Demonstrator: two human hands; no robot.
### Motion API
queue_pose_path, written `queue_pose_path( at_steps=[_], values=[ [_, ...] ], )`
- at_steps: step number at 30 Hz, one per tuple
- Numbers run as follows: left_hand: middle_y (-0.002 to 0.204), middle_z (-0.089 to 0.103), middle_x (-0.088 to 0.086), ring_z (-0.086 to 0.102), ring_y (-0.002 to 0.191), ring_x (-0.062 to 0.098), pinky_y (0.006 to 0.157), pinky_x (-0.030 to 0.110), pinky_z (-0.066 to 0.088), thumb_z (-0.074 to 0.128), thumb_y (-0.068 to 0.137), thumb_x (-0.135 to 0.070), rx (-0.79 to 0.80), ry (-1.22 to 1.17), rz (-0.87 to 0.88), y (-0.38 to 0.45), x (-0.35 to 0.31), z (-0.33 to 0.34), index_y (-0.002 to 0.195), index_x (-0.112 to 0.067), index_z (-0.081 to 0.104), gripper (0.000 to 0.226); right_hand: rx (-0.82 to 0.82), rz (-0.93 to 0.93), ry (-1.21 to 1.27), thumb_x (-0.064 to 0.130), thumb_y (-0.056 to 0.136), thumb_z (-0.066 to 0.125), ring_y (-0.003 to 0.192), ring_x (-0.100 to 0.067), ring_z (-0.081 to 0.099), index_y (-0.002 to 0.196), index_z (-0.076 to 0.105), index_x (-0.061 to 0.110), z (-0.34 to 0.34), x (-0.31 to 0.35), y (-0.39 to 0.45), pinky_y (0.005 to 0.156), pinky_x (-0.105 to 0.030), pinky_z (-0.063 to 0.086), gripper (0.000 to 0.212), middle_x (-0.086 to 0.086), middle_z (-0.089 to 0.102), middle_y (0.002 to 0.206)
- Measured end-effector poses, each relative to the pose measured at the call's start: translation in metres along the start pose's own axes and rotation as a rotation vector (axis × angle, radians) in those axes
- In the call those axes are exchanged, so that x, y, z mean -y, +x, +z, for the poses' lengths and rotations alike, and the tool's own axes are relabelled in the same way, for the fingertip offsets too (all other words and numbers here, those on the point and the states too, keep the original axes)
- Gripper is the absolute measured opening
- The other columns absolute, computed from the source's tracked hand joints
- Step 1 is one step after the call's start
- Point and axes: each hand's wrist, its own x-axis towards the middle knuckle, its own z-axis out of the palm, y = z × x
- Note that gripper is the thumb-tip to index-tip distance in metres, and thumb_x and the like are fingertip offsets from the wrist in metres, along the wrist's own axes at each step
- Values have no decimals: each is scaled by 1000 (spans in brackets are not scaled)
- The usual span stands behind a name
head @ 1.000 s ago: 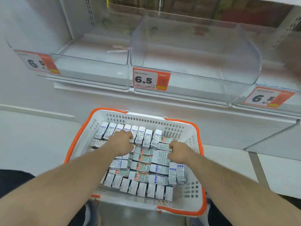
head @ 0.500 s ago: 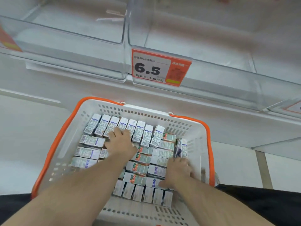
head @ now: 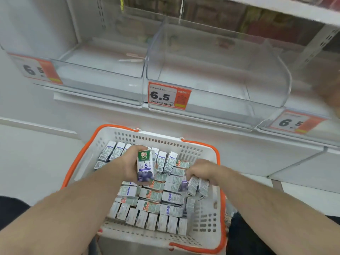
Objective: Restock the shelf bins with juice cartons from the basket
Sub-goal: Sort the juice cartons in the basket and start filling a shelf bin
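Closest to the cam: both forearms reach fwd into a white basket point(head: 207, 230) w/ orange rim and handles, sitting low in front of the person. It's packed w/ small juice cartons point(head: 152, 208), mostly lying flat in rows, plus a row standing on edge along the near wall and another along the far wall.

Left hand point(head: 128, 164) is over the middle-back of the basket, fingers wrapped around one carton point(head: 145, 165), held upright and lifted clear of the pile. You can read the front: green top w/ "100%", a "6", dark berries at the bottom. Thumb side faces the cam; the other fingers are behind the box so can't see them.

Right hand point(head: 200, 171) is on the right side of the basket, knuckles up, fingers curled down and clamped on two cartons point(head: 197, 186) side by side, tilted, just above the stack near the right wall.

Further out, above the basket: a white shelf w/ clear plastic bins. Middle bin point(head: 266, 89) is right behind the basket, left bin point(head: 103, 70) next to it, touching. Each has an orange/white price tag reading 6.5: middle tag point(head: 169, 95), left tag point(head: 35, 69), and a third tag point(head: 296, 122) on a bin at far right. Blurry skin-coloured shape at the right edge, can't tell what.
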Motion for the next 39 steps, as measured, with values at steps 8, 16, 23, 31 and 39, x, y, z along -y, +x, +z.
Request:
queue_pose_path(
  at_steps=[8,16,23,31,39],
  values=[
    [70,69,13,58,64,25,55,26,46,44,92,-28,91,120,204,-50,-50,47,84,-8,69,34,-75,-364,289,8,55,69,58,-25,53,93,62,13,-69,47,-125,46,-21,39,39,-12,60,72],
    [112,60,25,69,63,23,52,22,51,79,65,-54,658,501,333,-96,-53,68,132,-15,53,82,-385,-716,229,17,46,71,81,-18,62,96,58,27,-70,66,-155,63,-32,53,53,4,62,106],
    [102,71,13,68,91,24,76,36,56,87,64,-20,770,576,554,-85,-53,86,118,-10,56,63,-581,-969,-26,22,54,70,114,-12,55,113,50,41,-65,58,-160,93,-34,51,65,7,57,121],
    [130,56,6,59,117,29,94,45,52,82,63,-13,445,590,962,-95,-60,93,131,-32,43,81,-521,-1050,13,21,65,78,139,-2,32,136,22,51,-74,51,-169,111,-16,33,95,12,27,154],
    [123,47,-20,58,91,3,80,26,51,75,59,-29,99,917,1301,-108,-60,99,117,-57,39,74,-752,-996,-270,45,57,91,114,10,33,147,32,38,-79,51,-175,95,-4,25,108,26,36,129]
  ],
)
